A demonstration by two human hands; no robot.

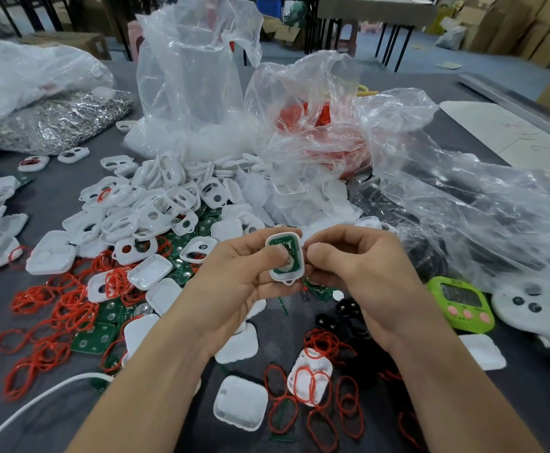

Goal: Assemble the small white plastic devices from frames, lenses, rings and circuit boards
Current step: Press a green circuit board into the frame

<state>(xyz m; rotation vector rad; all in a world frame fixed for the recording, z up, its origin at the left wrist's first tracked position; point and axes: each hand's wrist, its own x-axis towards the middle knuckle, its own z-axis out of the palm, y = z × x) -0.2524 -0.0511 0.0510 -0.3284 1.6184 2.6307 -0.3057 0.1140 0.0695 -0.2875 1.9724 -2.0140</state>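
A small white device frame (286, 258) with a green circuit board seated in it is held upright above the table, its loop end down. My left hand (234, 282) grips it, thumb pressing on the board. My right hand (352, 266) pinches the frame's right edge with thumb and fingers. Behind lies a heap of white frames (156, 210). Red rings (71, 308) and green circuit boards (95, 338) are scattered at the left. White covers (240, 402) lie near the front edge, one white cover with red rings (311, 380) on it.
Clear plastic bags (195, 76) of white and red parts stand behind the heap. A bag of metal chains (61, 119) lies at the back left. A green timer (461, 304) and a white handheld tool (535, 308) sit at the right. A white cable (38, 400) crosses the front left.
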